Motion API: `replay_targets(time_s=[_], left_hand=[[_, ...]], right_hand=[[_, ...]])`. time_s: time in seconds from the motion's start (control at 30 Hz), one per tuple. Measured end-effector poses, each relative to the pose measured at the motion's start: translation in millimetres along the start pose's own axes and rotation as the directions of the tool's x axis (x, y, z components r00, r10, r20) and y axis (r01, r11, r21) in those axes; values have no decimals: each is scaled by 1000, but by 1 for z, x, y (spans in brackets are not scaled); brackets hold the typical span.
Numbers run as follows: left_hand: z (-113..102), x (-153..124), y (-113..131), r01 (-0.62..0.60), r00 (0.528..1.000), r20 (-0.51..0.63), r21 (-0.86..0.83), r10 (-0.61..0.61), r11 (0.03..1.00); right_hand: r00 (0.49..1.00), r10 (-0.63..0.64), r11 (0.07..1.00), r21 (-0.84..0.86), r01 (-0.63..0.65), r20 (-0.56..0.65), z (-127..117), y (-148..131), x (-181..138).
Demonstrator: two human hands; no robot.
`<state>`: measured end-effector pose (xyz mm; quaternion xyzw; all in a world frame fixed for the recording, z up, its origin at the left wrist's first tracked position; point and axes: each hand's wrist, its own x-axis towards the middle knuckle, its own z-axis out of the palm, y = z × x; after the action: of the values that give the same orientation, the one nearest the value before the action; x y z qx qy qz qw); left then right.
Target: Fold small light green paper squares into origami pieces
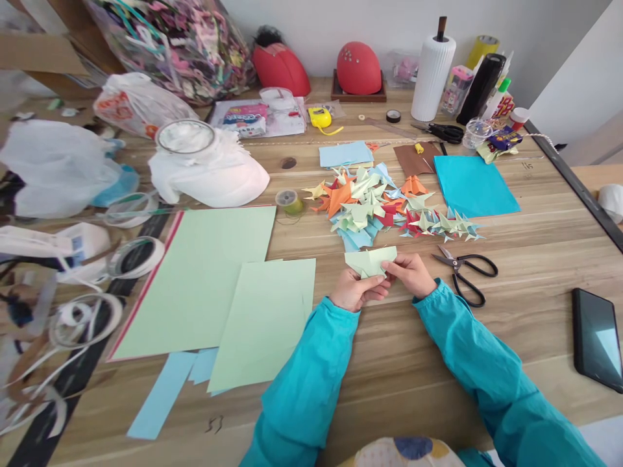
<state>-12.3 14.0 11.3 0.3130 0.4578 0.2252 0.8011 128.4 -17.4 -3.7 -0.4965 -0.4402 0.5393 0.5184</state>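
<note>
A pale green piece of folded paper (368, 261) is held between both of my hands above the table's near middle. My left hand (354, 289) grips its lower left part, thumb on top. On its right side, my right hand (411, 273) pinches the paper between thumb and fingers. Just beyond lies a heap of folded paper shapes (363, 201) in green, orange, blue, red and yellow. A row of small folded paper stars (445, 222) extends from the heap to the right. Black-handled scissors (462, 269) rest open beside my right hand.
Large green paper sheets (265, 324) lie left of my arms, with blue strips (163, 392) partly under them. A thread spool (289, 202) stands behind. Turquoise cloth or paper (476, 185) is at the back right; a phone (598, 338) lies far right. Tape rolls and bags crowd the left.
</note>
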Motion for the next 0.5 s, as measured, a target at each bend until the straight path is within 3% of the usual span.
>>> replay_targets(time_s=[0.13, 0.33, 0.5], left_hand=[[0, 0, 0, -9, 1000, 6, -15, 9, 1000], [-3, 0, -2, -20, 994, 102, -53, 25, 998], [-1, 2, -6, -85, 994, 66, 4, 85, 996]], right_hand=[[999, -34, 998, 47, 33, 31, 1, 2, 1], [998, 6, 996, 89, 0, -67, 1, -1, 0], [994, 38, 992, 124, -25, -103, 0, -2, 1]])
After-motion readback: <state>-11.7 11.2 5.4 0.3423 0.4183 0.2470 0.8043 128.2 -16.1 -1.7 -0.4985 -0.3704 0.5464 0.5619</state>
